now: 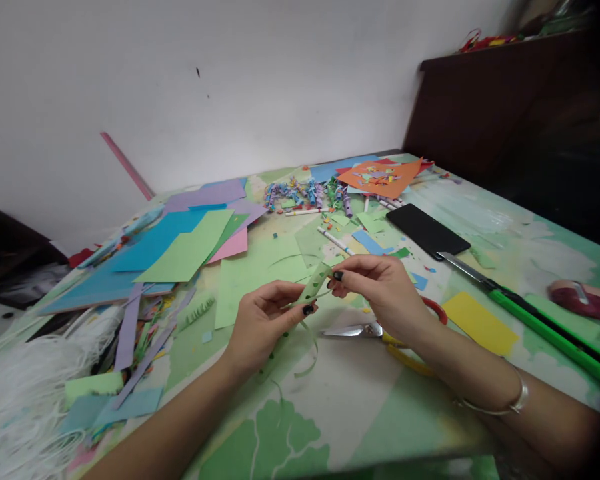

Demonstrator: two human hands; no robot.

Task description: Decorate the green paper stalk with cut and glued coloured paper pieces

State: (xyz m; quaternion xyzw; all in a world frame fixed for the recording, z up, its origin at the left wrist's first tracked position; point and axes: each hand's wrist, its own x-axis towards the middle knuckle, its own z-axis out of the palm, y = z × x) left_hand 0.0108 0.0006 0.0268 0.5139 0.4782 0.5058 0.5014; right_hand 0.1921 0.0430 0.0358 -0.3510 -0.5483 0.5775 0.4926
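A light green paper strip with small dark green spots [316, 285] is held above the table between both hands. My left hand [270, 313] grips it near its middle, thumb in front and fingers behind. With thumb and fingertips, my right hand [375, 283] pinches its upper end. Thin curled green slivers [310, 357] hang below my left hand. Under my right wrist lie scissors [353, 331] with red and yellow handles, their blades pointing left. Light green paper sheets [260, 267] lie flat just beyond my hands.
Coloured sheets [155, 243] and white string [35, 380] cover the left side. Curled paper pieces [310, 192], markers [335, 240] and an orange sheet with scraps [383, 177] sit at the back. To the right are a black phone [427, 230], a green cutter [535, 320] and yellow paper [480, 323].
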